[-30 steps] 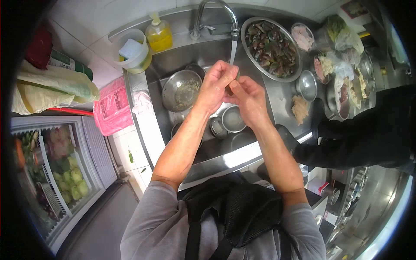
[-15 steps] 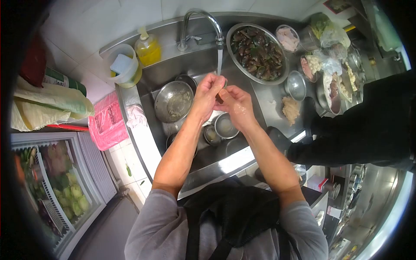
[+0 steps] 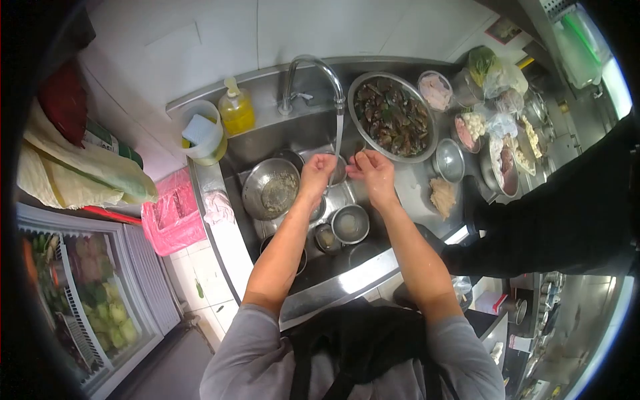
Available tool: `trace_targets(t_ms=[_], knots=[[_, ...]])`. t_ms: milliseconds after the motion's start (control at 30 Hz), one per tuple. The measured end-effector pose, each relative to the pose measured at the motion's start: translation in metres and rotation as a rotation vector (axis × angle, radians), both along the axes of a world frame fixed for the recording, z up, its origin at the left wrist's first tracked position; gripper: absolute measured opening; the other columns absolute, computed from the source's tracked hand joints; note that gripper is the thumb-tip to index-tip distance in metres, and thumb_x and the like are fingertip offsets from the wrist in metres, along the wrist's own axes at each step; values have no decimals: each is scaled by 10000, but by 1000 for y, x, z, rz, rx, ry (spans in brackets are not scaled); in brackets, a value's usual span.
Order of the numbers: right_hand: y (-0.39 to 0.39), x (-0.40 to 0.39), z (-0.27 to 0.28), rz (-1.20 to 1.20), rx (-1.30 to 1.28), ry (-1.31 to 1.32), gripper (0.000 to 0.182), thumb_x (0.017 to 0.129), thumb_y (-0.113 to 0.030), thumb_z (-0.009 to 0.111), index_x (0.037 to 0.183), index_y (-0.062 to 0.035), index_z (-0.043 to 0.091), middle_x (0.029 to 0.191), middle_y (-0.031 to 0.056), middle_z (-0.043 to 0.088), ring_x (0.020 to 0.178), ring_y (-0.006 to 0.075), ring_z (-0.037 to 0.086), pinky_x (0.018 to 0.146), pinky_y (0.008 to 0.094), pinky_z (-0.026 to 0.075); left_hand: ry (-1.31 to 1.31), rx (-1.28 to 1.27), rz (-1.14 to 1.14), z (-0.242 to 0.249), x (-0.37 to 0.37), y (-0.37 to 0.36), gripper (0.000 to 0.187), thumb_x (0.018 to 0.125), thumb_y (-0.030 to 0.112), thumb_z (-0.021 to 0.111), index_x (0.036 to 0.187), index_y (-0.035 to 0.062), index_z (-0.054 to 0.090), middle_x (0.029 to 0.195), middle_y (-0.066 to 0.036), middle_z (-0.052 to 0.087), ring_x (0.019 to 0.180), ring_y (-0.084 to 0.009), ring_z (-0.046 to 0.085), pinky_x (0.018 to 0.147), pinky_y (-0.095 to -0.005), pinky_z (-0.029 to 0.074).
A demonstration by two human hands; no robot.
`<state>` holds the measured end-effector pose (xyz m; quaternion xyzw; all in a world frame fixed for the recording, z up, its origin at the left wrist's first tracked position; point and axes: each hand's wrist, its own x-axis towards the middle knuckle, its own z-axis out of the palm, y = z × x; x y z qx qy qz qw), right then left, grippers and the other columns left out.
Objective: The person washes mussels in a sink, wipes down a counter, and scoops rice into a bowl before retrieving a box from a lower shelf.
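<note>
Water runs from the curved tap (image 3: pixel 313 61) in a thin stream over the sink. My left hand (image 3: pixel 317 176) is beside the stream with its fingers curled together; anything in them is hidden. Just right of the stream, my right hand (image 3: pixel 375 176) grips a small dark mussel (image 3: pixel 361 152) between thumb and fingers, close to the rim of the large steel bowl. That bowl (image 3: pixel 354 125) is full of dark mussels (image 3: pixel 393 113). Below my hands, a wide metal pan (image 3: pixel 257 193) and a small round metal bowl (image 3: pixel 351 224) lie in the sink.
A soap bottle (image 3: pixel 237 115) and a white tub (image 3: pixel 207 148) stand at the sink's back left corner. On the right counter are a clear bowl (image 3: pixel 449 160), a pale clump (image 3: pixel 443 198) and several food containers. A person in dark clothing (image 3: pixel 553 207) is close on my right.
My hands have moved apart, the left one to the left of the stream. My right hand has shifted toward the mussel bowl with the mussel. The camera view has tilted slightly.
</note>
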<state>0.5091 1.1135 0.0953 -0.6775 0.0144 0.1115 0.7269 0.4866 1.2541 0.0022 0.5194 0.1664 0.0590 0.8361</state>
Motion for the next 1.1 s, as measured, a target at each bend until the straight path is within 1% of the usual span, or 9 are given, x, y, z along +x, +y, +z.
trace_targets(t_ms=[233,333,400,567,633,767,933,1033,1100], knots=[[38,50,-22,-10,74,163,490,901,-36,524,1341,-73,312,930,166,612,636,242,664,539,352,577,71,-258,-108,-59,86,-4,146,952,56,499,1068,43,586,926,-54,646,754,-122,625,650,-256,533],[56,77,-41,-27,31,191,404,905,-86,564,1290,-79,443,823,122,599,558,178,598,452,319,497,7,-454,-142,-102,111,-11,197,932,25,452,1068,51,592,961,-67,652,774,-148,640,653,-279,534],[68,86,-48,-74,-79,135,384,908,-113,571,1274,-66,467,813,122,616,566,181,603,464,329,485,123,-195,-133,-115,116,-18,113,937,72,455,945,75,567,797,-22,557,711,-106,578,624,-301,504],[88,101,-46,-148,-324,82,358,904,-189,601,1210,-15,536,817,140,661,608,209,631,547,372,501,65,-208,27,-35,91,-23,196,944,187,538,1068,59,620,972,-61,659,851,-137,640,675,-309,513],[87,121,-70,-64,-404,-98,217,922,-149,593,1043,20,534,648,56,571,494,128,524,405,301,384,-13,257,-20,-16,86,-15,246,934,181,571,1127,37,622,1074,-77,668,943,-152,642,740,-302,512],[80,104,-45,-64,-280,33,374,864,-228,646,1139,18,585,837,161,672,642,224,648,539,373,508,133,17,-60,-71,114,-3,187,939,163,582,1068,33,622,1024,-62,665,942,-135,627,731,-296,503],[63,97,-55,-4,-70,160,423,891,-165,565,1254,36,480,709,76,568,499,137,501,401,285,350,37,-210,-25,-62,110,-2,123,894,42,545,1012,27,577,880,-52,632,687,-145,601,555,-289,490],[49,97,-57,-24,-113,137,506,894,-140,517,1363,20,411,701,63,543,515,138,504,403,284,356,33,-168,-100,-66,114,-4,199,852,0,534,1044,37,568,871,-61,629,635,-152,594,519,-281,482],[34,103,-61,-85,-57,113,362,926,-165,520,1252,-7,530,778,88,610,539,160,552,416,317,415,84,-58,-112,-61,114,-10,181,888,27,506,1058,53,566,812,-58,618,587,-142,563,484,-278,445]])
